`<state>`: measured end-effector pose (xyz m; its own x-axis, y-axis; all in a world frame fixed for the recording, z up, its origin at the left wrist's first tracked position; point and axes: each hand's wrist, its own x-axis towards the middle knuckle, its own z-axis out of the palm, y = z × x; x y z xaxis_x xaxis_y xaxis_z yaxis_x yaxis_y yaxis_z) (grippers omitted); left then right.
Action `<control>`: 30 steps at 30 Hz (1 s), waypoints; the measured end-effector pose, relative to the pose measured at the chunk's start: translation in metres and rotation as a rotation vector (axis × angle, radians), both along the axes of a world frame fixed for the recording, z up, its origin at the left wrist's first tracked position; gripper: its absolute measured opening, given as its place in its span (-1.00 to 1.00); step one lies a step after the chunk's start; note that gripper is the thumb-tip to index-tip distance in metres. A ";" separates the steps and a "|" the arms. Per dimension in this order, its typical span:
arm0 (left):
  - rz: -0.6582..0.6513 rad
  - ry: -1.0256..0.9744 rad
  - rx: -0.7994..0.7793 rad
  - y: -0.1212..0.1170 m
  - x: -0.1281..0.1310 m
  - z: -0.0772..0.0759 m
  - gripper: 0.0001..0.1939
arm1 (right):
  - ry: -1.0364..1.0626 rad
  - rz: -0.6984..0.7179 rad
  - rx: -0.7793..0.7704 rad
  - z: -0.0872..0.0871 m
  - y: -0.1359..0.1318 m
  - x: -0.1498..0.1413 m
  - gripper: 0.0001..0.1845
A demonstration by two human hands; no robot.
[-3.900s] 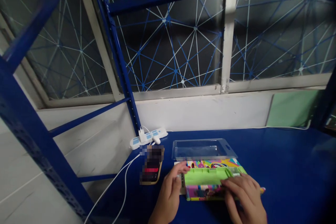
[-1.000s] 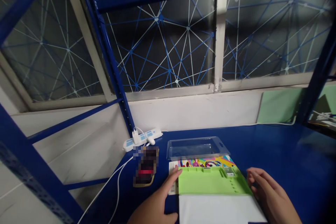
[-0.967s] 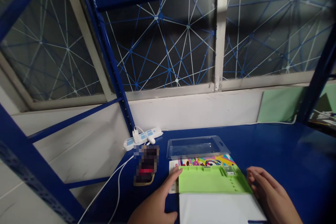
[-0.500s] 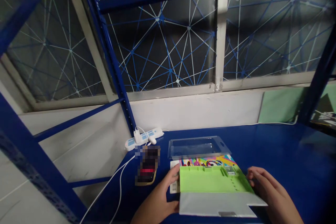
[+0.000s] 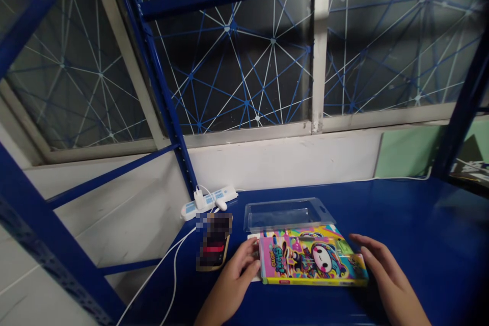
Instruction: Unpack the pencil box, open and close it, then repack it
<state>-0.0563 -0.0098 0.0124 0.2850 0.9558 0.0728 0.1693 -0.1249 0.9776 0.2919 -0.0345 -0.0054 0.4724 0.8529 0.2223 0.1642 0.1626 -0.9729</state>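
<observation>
A flat pencil case [image 5: 298, 261] with a colourful cartoon lid lies closed on the blue table. Pink, yellow and a white character's face show on its lid, which has a clear window at the right end. My left hand [image 5: 235, 277] has its thumb and bent fingers against the case's left end. Beside the right end is my right hand [image 5: 385, 275], fingers stretched and thumb apart; whether it touches the case is hard to tell. Under the case's far edge a printed card [image 5: 331, 231] sticks out. Beyond it sits a clear plastic package shell [image 5: 280, 216].
To the left lies a phone [image 5: 214, 244] with a blurred screen. A white power strip [image 5: 209, 202] with plugs stands behind it, and white cables [image 5: 174, 270] run down the table's left side. Blue metal posts [image 5: 162, 76] and a white wall [image 5: 282, 160] border the table [image 5: 397, 214].
The pencil case's lid, earlier open toward me with the green inside showing, is now down over it. My right hand has opened out from a curled shape beside the case.
</observation>
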 end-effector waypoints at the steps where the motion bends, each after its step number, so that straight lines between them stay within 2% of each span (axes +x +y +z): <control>1: -0.003 -0.002 0.001 0.000 0.001 0.000 -0.44 | 0.001 0.000 0.007 0.001 0.001 -0.001 -0.46; 4: 0.005 0.009 0.019 -0.002 0.002 0.003 -0.48 | -0.007 0.000 0.050 0.002 0.003 -0.004 -0.46; 8: 0.118 0.257 0.170 -0.007 0.006 0.007 -0.47 | -0.020 -0.006 0.060 -0.008 0.006 -0.002 -0.47; 11: 0.133 0.435 0.200 -0.009 0.010 0.008 -0.30 | -0.097 0.027 -0.005 -0.021 0.008 0.001 -0.45; 13: 0.104 0.506 0.179 -0.010 0.013 0.007 -0.14 | -0.228 0.072 -0.063 -0.028 0.008 0.002 -0.42; 15: 0.077 0.541 0.195 -0.009 0.015 0.004 -0.09 | -0.353 0.134 -0.091 -0.032 0.008 0.002 -0.35; 19: 0.095 0.557 0.245 -0.007 0.017 0.000 -0.18 | -0.472 0.293 0.005 -0.035 0.005 0.007 -0.14; 21: 0.122 0.564 0.277 -0.007 0.015 0.000 -0.19 | -0.509 0.296 0.081 -0.035 0.002 0.009 -0.14; 24: 0.186 0.564 0.391 -0.010 0.013 0.006 -0.20 | -0.550 0.236 0.159 -0.028 -0.002 0.010 -0.28; 26: 0.233 0.567 0.482 -0.011 0.015 0.014 -0.22 | -0.552 0.226 0.185 -0.017 0.000 0.010 -0.32; 30: 0.332 0.606 0.556 -0.001 0.025 0.030 -0.29 | -0.522 0.274 0.186 0.014 0.028 0.014 -0.41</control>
